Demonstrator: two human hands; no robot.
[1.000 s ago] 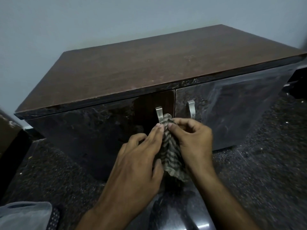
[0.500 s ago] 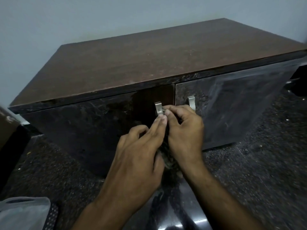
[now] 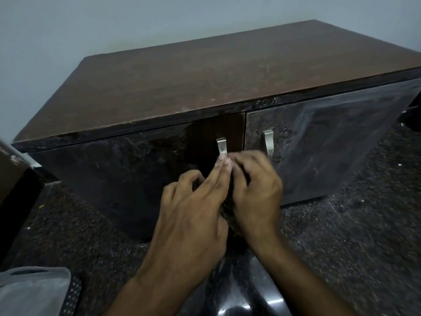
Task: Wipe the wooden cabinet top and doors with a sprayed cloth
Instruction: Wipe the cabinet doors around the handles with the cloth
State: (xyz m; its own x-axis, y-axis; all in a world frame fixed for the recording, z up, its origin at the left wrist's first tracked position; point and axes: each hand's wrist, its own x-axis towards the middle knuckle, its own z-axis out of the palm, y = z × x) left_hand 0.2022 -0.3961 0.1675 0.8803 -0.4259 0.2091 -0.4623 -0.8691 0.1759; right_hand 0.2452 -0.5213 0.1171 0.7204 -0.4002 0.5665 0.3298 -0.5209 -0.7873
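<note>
A plain grey wall backs a low wooden cabinet [image 3: 205, 87] standing on a dark speckled floor [image 3: 341, 247]. The cloth [image 3: 227, 208], mostly hidden, is bunched between both hands just below the left door's metal handle [image 3: 221, 145]. The right hand [image 3: 257, 192] curls its grip round the cloth, blurred with motion; the left hand [image 3: 193, 213] pinches it, two fingertips [image 3: 224, 159] touching the handle's lower end. The right door [image 3: 319, 144], at three o'clock of the hands, shows pale streaks (perhaps spray or dust, I cannot tell). To do the handle well, I'd wrap the cloth fully around it and draw downward, then sweep outward across each door. At seven o'clock lies a pale bag [image 3: 29, 290].
</note>
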